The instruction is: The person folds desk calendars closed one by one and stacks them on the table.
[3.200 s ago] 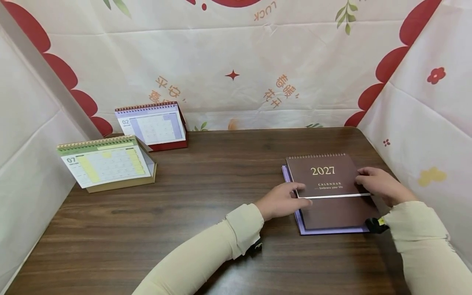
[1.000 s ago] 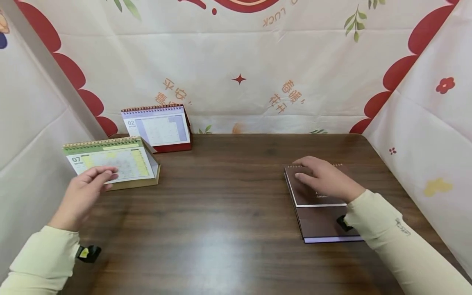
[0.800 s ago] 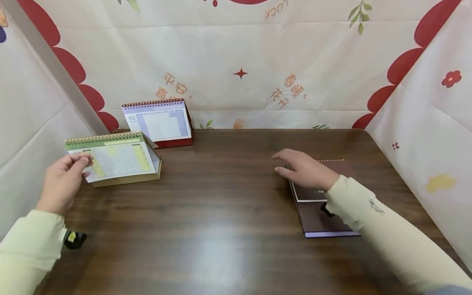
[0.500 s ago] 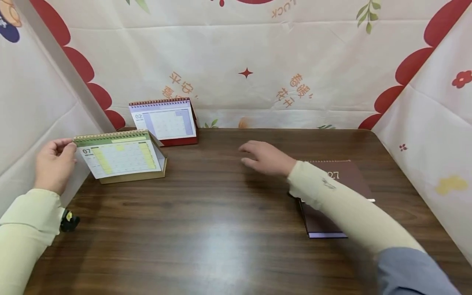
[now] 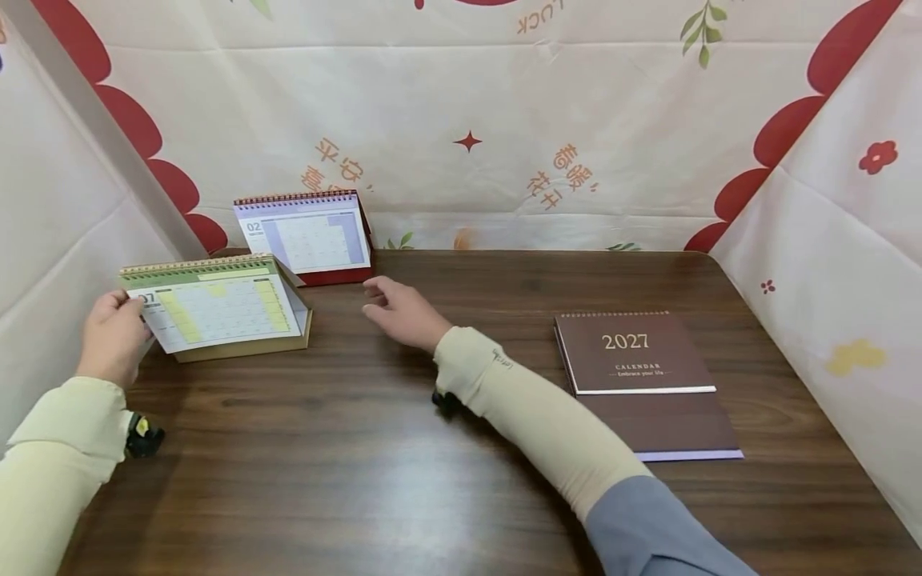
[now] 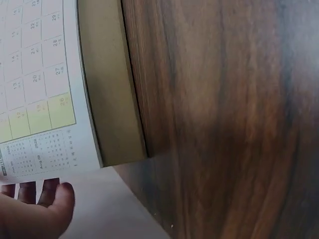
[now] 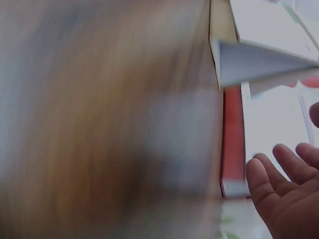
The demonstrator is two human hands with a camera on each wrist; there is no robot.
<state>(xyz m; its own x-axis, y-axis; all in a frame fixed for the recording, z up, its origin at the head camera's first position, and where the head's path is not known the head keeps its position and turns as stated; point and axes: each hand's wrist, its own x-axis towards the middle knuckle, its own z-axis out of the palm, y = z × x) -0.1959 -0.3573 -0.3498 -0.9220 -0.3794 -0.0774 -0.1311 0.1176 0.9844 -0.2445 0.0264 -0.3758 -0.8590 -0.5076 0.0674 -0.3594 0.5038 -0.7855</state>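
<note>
Bright, even light is washing over the bench [image 5: 310, 496] in the head view, with pale glare pooling on its near middle, and a soft shadow is lying beside the left sleeve [image 5: 54, 464]. At the left wrist it's all running dimmer, the left fingers [image 6: 64, 199] sitting in shade! And at the right wrist, wood is smearing into heavy blur while the purple calendar [image 7: 274, 119] is washing out white behind crisper right fingers [image 7: 259, 177].
</note>
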